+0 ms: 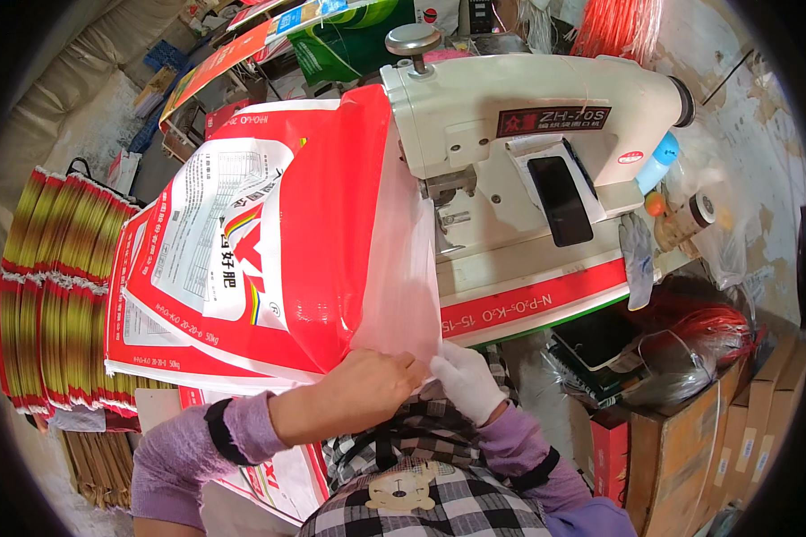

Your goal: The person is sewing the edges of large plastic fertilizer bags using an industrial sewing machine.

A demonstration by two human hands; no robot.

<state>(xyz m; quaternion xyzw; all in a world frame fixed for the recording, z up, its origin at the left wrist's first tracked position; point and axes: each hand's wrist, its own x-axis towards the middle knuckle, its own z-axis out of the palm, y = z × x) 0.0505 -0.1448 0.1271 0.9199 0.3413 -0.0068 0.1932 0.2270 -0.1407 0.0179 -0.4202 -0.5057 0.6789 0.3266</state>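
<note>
A large red and white woven sack [318,224] lies flat in front of me, its white mouth edge [394,295] running along the left side of a cream sewing machine [475,98]. My left hand [374,385], bare, is closed on the near corner of that white edge. Just to its right, my right hand [466,380], in a white glove, pinches the same edge with its fingertips. The sack's far end of the mouth reaches beside the machine's needle area [452,201]. What lies under the sack is mostly hidden.
A black phone [560,201] rests on paper on the machine's bed. Thick stacks of folded sacks [58,286] stand at the left. Right of the machine are a glove [637,259], a blue bottle [658,161] and a thread spool [685,219]. A wooden box [676,447] stands lower right.
</note>
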